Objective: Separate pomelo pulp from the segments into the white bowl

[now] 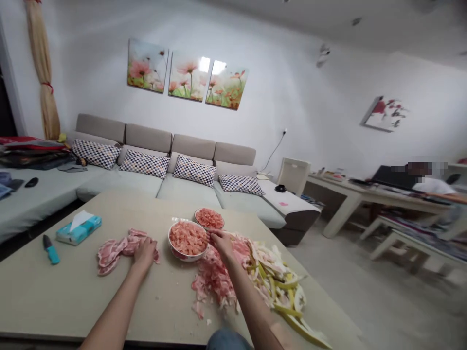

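Head view, location check: where do the pink segments lie?

Flat on the tabletop, left of the front bowl, between the knife near the left edge and the bowl. The pink pulp fills that bowl, placed toward the far edge.

State the grip.

Left hand: fingers curled down over the right end of the segments, in contact; whether they are clamped on one cannot be told. Right hand: fingertips drawn close together at the right rim of the front bowl; whether a piece is pinched between them cannot be told.

How should the segments handle?

Expect a light, soft, moist part, somewhat slippery, with fragile flesh that tears under a hard squeeze. Take hold at the pale skin along an outer edge; support the body from below with flat fingers.

And the loose material toward the right edge?

Membrane scraps should be limp and nearly weightless: pinch anywhere. Rind strips beside that edge should be stiffer and springy: grasp at mid-length.

Handling note for the bowl?

Probably heavy when full. Hold the rim on opposite sides; keep level.
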`<state>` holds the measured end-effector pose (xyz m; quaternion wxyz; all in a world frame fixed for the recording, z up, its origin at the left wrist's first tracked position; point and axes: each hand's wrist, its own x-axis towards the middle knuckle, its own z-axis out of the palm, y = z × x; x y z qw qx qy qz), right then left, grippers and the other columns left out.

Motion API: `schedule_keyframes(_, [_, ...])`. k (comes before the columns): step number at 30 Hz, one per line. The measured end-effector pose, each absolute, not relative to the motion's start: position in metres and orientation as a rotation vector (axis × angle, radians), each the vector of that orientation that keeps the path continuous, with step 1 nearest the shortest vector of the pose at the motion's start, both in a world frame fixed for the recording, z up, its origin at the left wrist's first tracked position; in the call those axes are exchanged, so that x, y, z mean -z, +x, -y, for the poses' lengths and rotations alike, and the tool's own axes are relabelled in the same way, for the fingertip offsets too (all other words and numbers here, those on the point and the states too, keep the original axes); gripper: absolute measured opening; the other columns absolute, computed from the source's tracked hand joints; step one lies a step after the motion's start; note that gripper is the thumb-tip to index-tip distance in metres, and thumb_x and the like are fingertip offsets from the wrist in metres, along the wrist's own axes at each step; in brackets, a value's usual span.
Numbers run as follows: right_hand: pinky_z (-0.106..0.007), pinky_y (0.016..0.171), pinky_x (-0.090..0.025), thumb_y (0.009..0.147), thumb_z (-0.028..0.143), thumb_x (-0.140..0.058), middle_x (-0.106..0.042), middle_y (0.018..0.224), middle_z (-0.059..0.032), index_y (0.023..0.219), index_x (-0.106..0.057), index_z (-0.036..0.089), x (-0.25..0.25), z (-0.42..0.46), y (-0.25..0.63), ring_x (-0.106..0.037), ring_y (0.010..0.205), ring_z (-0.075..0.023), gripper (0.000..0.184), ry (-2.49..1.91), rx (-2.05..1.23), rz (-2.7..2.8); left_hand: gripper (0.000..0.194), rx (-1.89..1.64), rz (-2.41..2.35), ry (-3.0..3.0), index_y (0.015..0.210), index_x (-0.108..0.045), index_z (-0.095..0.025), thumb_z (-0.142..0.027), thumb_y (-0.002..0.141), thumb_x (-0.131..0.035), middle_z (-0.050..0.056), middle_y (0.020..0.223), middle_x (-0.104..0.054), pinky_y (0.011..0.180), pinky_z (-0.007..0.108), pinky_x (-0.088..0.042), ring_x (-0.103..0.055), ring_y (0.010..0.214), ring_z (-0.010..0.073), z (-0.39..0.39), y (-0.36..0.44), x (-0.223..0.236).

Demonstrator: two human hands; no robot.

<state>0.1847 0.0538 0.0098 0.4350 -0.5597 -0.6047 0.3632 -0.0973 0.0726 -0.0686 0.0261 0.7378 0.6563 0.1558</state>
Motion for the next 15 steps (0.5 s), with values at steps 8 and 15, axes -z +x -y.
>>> schedule_keyframes(8, [-0.029,0.071,-0.054,0.088,0.021,-0.061,-0.069,0.084,-0.0017,0.097,-0.067,0.014,0.006,-0.004,0.141,-0.066,0.073,-0.0144,0.013,-1.248,-1.185,1.757,0.035,-0.285,-2.006,2.393,0.122,-0.056,-0.017,-0.032,0.09,-0.058,0.01,0.123,-0.06,0.084,0.045,-0.054,-0.062,0.102,0.024,-0.074,-0.106,0.056])
schedule_keyframes(15, [-0.022,0.059,-0.046,0.069,0.013,-0.065,-0.073,0.069,0.0002,0.082,-0.076,0.02,0.009,0.045,0.159,-0.065,0.061,-0.0143,0.019,-1.29,-1.144,2.079,0.034,-0.173,-1.781,2.441,0.121,-0.057,-0.018,-0.032,0.091,-0.058,0.01,0.123,-0.06,0.084,0.045,-0.054,-0.062,0.102,0.0236,-0.074,-0.096,0.037])
